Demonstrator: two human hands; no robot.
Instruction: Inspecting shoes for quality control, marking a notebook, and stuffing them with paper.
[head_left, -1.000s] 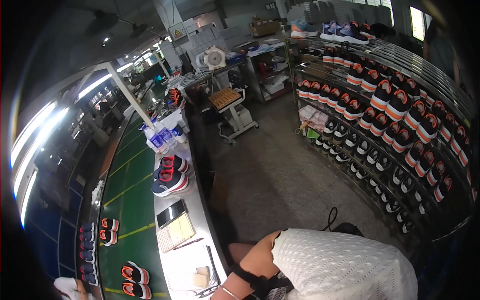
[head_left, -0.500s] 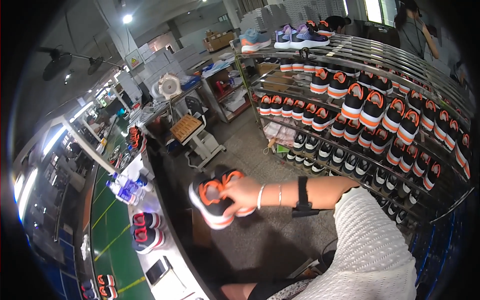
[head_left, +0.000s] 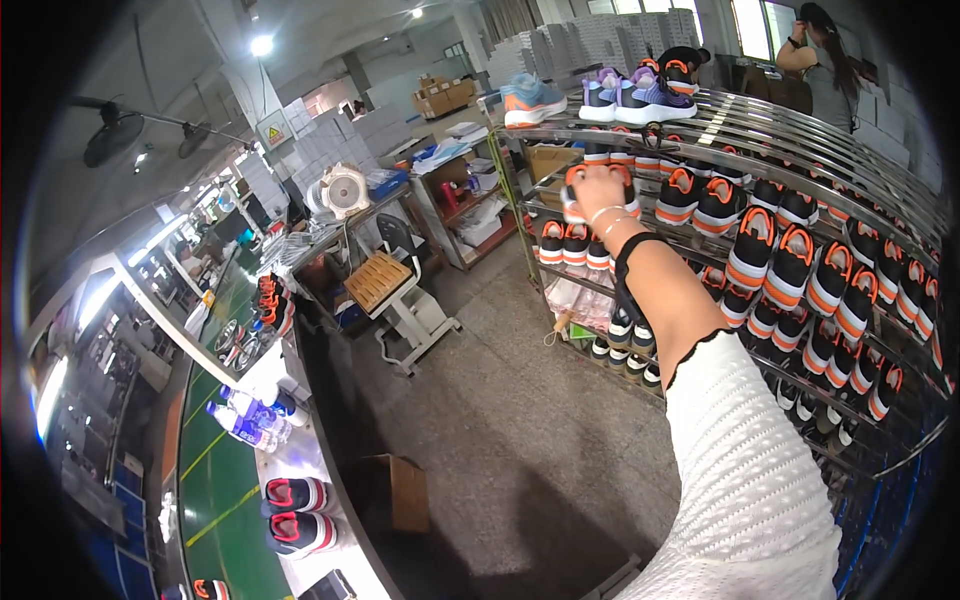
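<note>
My right hand [head_left: 598, 188] is closed on a pair of black sneakers [head_left: 573, 213] with orange collars and white-and-orange soles. It reaches forward to the left part of a metal shoe rack [head_left: 514, 202], at one of its upper shelves. The hand covers much of the pair, so I cannot tell whether the soles rest on the shelf. Just below stand more black-and-orange sneakers [head_left: 551, 243] in a row. To the right, similar sneakers [head_left: 752, 247] fill the shelves. My left hand is not in view.
Purple-and-grey sneakers [head_left: 640, 98] and a blue-and-orange sneaker [head_left: 533, 98] stand on the rack's top. At left, a green conveyor belt [head_left: 215, 465] runs beside a white ledge with dark red-lined sneakers [head_left: 300, 535] and water bottles [head_left: 245, 425]. A cardboard box [head_left: 408, 495] sits beneath. Another person [head_left: 828, 70] stands behind.
My right hand has carried the black-and-orange sneakers from beside the ledge, forward and right, to the rack. The view has shifted slightly. The person behind has raised an arm.
</note>
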